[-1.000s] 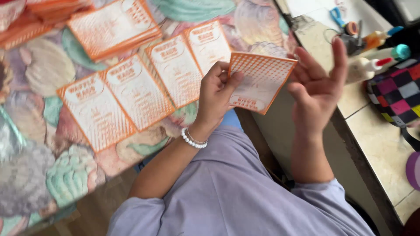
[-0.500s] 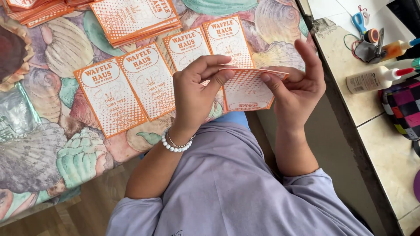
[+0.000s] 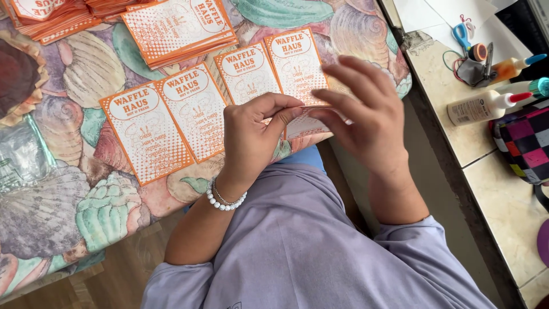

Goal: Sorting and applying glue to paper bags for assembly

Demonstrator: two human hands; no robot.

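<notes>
Orange-and-white printed card [image 3: 306, 125] sits between my two hands, low over the near edge of the seashell-patterned tablecloth [image 3: 86, 212], just in front of my lavender shirt [image 3: 303, 246]. Most of it is hidden by my fingers; only a checked strip shows below them. Just beyond it four matching cards [image 3: 197, 111] lie face up in a slanted row on the cloth, the nearest one partly behind my hands. Farther back a stack of the same cards [image 3: 177, 28] rests, with more orange piles [image 3: 51, 17] at the top left corner. To my right, on the pale tiled counter [image 3: 492, 189], stand a white glue bottle [image 3: 480, 106] with a red tip, blue-handled scissors [image 3: 464, 33] and a checkered pouch [image 3: 526, 143], all well apart from the card.

My left hand [image 3: 249, 137], with a white bead bracelet [image 3: 225, 200] at the wrist, is curled closed, thumb and fingertips pinching the card's upper edge. My right hand [image 3: 369, 117] pinches the same edge from the other side with thumb and forefinger, while its remaining fingers spread loosely open above.

Half a second ago the card lay flatter and its checked face showed widely; now it is tipped nearly edge-on, and my hands have drawn closer together.
</notes>
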